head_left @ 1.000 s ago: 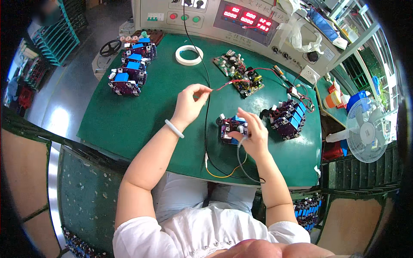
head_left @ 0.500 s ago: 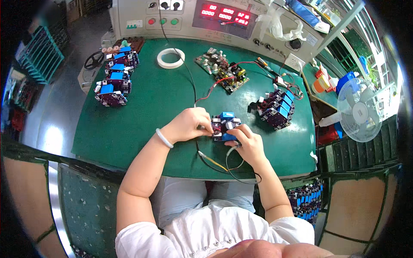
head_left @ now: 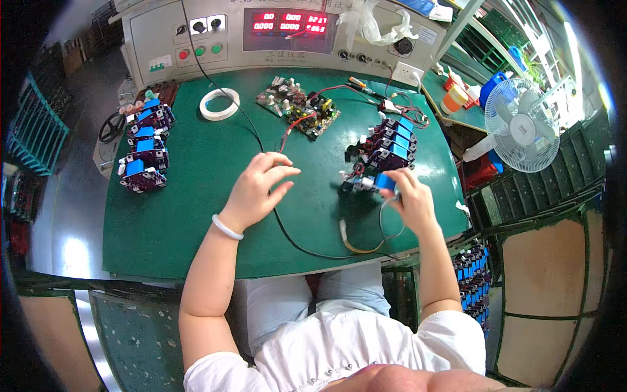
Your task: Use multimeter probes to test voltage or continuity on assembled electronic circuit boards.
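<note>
My right hand (head_left: pixel 416 202) grips a small circuit board (head_left: pixel 366 183) by its blue block-shaped part, holding it tilted just in front of a row of similar boards (head_left: pixel 392 145) on the right of the bench. A grey cable (head_left: pixel 381 222) loops down from beside that hand toward the front edge; whether the fingers hold it too, I cannot tell. Left of the middle, my left hand (head_left: pixel 256 189) hovers with thumb and fingers apart and nothing between them. A black cable (head_left: pixel 287 232) passes beneath it. Beyond its fingertips, a red wire (head_left: pixel 285 138) leads to a larger circuit board (head_left: pixel 300 108).
Another row of blue-topped boards (head_left: pixel 145 147) stands at the left edge of the green bench (head_left: pixel 176 222). A white tape roll (head_left: pixel 204 104) lies farther back. Behind stands a control panel (head_left: pixel 235 55) with red digits; a white fan (head_left: pixel 522 127) is at the right.
My right hand has carried the small board rightward, from the middle to the row of boards. My left hand has come off that board and opened. The head view has shifted.
</note>
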Action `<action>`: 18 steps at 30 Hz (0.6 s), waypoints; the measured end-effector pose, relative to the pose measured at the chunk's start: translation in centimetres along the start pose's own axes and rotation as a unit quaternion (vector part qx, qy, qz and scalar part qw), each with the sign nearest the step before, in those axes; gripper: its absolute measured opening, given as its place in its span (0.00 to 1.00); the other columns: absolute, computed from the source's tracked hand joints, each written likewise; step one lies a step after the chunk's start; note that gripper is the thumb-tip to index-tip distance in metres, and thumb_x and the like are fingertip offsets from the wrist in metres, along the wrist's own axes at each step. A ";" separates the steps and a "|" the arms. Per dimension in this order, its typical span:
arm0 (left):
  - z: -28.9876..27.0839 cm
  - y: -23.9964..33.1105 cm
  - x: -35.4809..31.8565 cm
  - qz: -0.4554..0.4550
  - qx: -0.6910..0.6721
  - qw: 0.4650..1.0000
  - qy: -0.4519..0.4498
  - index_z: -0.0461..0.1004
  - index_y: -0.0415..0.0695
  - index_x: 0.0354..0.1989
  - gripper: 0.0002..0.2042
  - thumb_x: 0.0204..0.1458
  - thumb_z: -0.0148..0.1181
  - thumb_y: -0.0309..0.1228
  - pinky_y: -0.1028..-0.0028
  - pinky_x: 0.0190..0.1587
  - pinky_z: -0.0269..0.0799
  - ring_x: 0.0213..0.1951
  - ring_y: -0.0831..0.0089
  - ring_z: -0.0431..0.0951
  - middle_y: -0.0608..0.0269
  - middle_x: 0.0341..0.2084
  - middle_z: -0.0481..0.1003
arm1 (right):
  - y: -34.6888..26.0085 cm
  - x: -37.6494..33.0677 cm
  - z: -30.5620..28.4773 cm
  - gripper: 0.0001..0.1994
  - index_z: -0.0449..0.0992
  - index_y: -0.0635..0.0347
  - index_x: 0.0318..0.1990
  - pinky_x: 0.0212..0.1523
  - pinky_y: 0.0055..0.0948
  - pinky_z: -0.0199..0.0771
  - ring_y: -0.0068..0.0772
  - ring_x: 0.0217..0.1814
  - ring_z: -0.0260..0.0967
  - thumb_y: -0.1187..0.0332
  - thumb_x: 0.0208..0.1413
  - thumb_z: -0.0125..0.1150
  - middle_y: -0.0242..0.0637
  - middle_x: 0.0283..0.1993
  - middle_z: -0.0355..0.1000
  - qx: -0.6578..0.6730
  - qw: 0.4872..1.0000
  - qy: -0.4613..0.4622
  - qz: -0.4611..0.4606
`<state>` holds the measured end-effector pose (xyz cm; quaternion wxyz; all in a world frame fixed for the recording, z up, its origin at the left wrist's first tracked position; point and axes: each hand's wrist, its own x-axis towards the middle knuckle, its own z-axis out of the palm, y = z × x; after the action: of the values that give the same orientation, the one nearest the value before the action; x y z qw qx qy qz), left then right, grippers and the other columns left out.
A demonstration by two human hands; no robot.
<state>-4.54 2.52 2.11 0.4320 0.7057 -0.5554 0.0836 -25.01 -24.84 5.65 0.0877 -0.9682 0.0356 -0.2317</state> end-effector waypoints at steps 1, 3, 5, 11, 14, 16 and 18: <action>0.1 -0.2 0.0 0.002 -0.002 1.000 0.001 0.79 0.44 0.44 0.13 0.48 0.65 0.23 0.64 0.49 0.72 0.45 0.61 0.74 0.59 0.44 0.73 | 1.2 0.3 -0.2 0.17 0.74 0.56 0.47 0.32 0.40 0.76 0.48 0.35 0.76 0.64 0.50 0.70 0.38 0.42 0.73 -0.023 1.000 -0.012 0.008; 0.1 -0.5 0.1 -0.004 -0.009 1.000 0.001 0.79 0.43 0.43 0.12 0.48 0.65 0.23 0.63 0.50 0.72 0.46 0.60 0.74 0.59 0.44 0.73 | 3.2 0.3 0.0 0.17 0.74 0.56 0.47 0.32 0.40 0.76 0.49 0.35 0.76 0.64 0.51 0.69 0.38 0.43 0.73 -0.040 0.999 -0.003 0.007; 0.2 -0.8 0.1 -0.001 0.000 1.000 0.002 0.78 0.43 0.43 0.12 0.49 0.65 0.22 0.65 0.49 0.73 0.46 0.61 0.74 0.59 0.44 0.73 | 4.1 0.3 0.2 0.17 0.74 0.55 0.48 0.31 0.40 0.75 0.48 0.34 0.75 0.63 0.51 0.69 0.37 0.43 0.73 -0.090 0.996 0.011 0.007; -0.4 -0.6 -0.2 -0.064 -0.059 0.996 0.012 0.79 0.42 0.43 0.11 0.51 0.62 0.20 0.72 0.41 0.76 0.42 0.67 0.77 0.59 0.43 0.73 | 2.4 -0.6 2.9 0.16 0.76 0.47 0.50 0.28 0.36 0.75 0.40 0.30 0.75 0.65 0.53 0.67 0.33 0.43 0.72 -0.130 0.980 0.127 0.080; -0.4 -0.8 -0.2 -0.085 -0.067 0.994 0.032 0.79 0.42 0.43 0.10 0.51 0.62 0.19 0.74 0.38 0.76 0.40 0.69 0.77 0.59 0.42 0.74 | 1.8 -1.3 3.4 0.22 0.75 0.45 0.56 0.28 0.35 0.76 0.40 0.30 0.75 0.65 0.51 0.68 0.33 0.42 0.72 -0.147 0.976 0.125 0.099; -0.4 -0.9 -0.1 -0.093 -0.067 0.993 0.036 0.79 0.42 0.42 0.10 0.51 0.62 0.19 0.75 0.37 0.76 0.40 0.69 0.77 0.59 0.42 0.74 | 1.2 -1.3 3.2 0.22 0.75 0.45 0.55 0.28 0.36 0.75 0.41 0.30 0.75 0.66 0.50 0.69 0.33 0.42 0.72 -0.140 0.976 0.129 0.108; -0.3 -0.9 -0.1 -0.090 -0.080 0.992 0.043 0.79 0.41 0.41 0.09 0.51 0.62 0.19 0.75 0.37 0.76 0.39 0.70 0.77 0.59 0.42 0.74 | 1.2 -1.2 3.0 0.23 0.76 0.46 0.55 0.28 0.36 0.75 0.41 0.30 0.75 0.67 0.49 0.69 0.34 0.42 0.72 -0.135 0.975 0.132 0.116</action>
<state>-3.70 2.80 1.74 0.5163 0.7114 -0.4758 0.0299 -24.75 -25.48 2.28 -0.0230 -0.9211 0.1903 -0.3387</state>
